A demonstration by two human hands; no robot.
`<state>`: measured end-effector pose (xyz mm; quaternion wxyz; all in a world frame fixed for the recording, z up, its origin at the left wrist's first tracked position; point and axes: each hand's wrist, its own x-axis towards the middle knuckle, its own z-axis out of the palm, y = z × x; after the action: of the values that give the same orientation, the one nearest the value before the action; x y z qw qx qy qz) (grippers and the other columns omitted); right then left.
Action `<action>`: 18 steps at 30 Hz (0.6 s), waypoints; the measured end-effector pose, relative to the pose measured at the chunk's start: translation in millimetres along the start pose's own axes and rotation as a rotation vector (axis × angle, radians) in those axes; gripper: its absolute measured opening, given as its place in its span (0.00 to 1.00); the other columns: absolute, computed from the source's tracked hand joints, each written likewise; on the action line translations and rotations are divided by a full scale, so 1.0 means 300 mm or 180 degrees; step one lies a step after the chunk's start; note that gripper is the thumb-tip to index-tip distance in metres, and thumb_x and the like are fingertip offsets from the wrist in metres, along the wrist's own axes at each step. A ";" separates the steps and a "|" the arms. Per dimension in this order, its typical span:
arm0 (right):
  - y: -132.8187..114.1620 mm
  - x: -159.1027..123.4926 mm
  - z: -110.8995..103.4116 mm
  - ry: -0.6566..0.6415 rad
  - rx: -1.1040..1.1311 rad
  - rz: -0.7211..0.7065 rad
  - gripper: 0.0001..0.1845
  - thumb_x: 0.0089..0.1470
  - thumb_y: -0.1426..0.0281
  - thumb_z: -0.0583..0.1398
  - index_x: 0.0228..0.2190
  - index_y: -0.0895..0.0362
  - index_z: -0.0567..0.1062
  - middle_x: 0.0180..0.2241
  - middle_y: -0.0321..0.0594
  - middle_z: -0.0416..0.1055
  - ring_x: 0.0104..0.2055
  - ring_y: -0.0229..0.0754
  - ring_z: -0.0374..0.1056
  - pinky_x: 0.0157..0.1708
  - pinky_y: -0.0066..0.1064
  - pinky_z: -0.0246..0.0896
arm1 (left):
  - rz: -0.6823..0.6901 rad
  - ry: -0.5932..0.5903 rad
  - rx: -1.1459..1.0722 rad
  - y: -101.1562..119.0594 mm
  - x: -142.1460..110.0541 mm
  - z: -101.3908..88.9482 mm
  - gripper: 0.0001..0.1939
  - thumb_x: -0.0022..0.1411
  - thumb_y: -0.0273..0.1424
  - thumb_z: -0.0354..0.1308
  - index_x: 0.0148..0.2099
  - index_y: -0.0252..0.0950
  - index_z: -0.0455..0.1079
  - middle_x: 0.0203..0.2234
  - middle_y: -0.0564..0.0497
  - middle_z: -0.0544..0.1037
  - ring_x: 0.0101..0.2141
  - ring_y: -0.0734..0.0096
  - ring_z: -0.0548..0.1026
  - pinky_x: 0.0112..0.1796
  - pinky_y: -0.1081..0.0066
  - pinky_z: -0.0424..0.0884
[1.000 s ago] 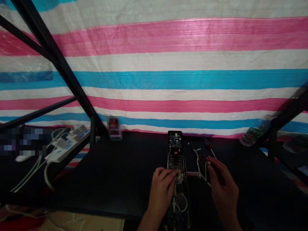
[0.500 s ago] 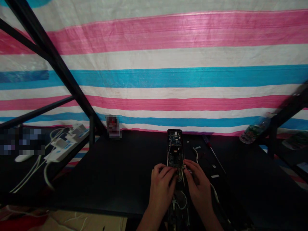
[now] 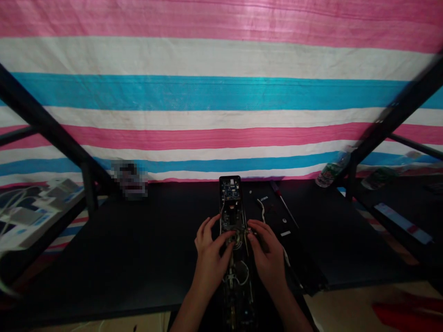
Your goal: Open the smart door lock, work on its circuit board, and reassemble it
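Observation:
A long, narrow black device housing [image 3: 230,221] lies open in front of me, pointing away from my body. At its far end sits a blue circuit board [image 3: 230,189], and pale looped wires [image 3: 238,240] run through its middle. My left hand [image 3: 209,251] reaches over the left edge, thumb and index fingertip closed at these wires while the other fingers rest along the housing's side. On the right edge my right hand [image 3: 268,251] pinches something small beside the wires; the fingertips hide most of it. A white cable loop [image 3: 243,273] shows nearer to me inside the housing.
Right of the device lie a screwdriver [image 3: 284,203], a white cable [image 3: 262,210] and small loose parts. A plastic bottle [image 3: 330,173] leans by the right frame post. A power strip [image 3: 38,221] with plugs is at left. Striped sheeting [image 3: 207,92] hangs behind the black table [image 3: 145,249].
The camera has turned right, so the scene shifts left. My left hand's fingers have spread along the housing, thumb and index still at the wires. The right hand stays pinched at the right edge.

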<state>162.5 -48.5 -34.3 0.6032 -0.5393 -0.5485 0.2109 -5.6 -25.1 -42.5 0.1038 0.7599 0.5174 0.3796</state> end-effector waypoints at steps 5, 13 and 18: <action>-0.010 0.002 0.003 0.0025 -0.0007 0.0015 0.11 0.62 0.65 0.61 0.43 0.53 0.81 0.45 0.48 0.78 0.48 0.49 0.75 0.49 0.43 0.73 | -0.0369 0.0256 -0.0227 0.020 -0.004 0.045 0.08 0.62 0.30 0.63 0.42 0.46 0.81 0.67 0.47 0.59 0.66 0.44 0.55 0.60 0.38 0.61; 0.002 -0.006 0.011 -0.0005 -0.0040 0.0044 0.11 0.63 0.66 0.60 0.44 0.52 0.81 0.46 0.47 0.77 0.49 0.49 0.75 0.50 0.44 0.72 | -0.0862 0.0413 -0.0465 0.058 0.002 0.081 0.01 0.59 0.31 0.66 0.36 0.42 0.79 0.64 0.45 0.64 0.64 0.45 0.59 0.59 0.38 0.61; 0.003 -0.012 0.009 -0.0053 -0.0024 0.0061 0.11 0.63 0.67 0.60 0.45 0.52 0.81 0.47 0.47 0.77 0.49 0.49 0.74 0.51 0.44 0.71 | -0.0999 0.0277 -0.0603 0.043 -0.012 0.084 0.04 0.58 0.32 0.67 0.37 0.42 0.79 0.63 0.45 0.64 0.64 0.46 0.60 0.60 0.40 0.61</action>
<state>159.4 -50.2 -37.0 0.5946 -0.5450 -0.5491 0.2191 20.3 -28.1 -54.6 0.2103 0.6396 0.5955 0.4383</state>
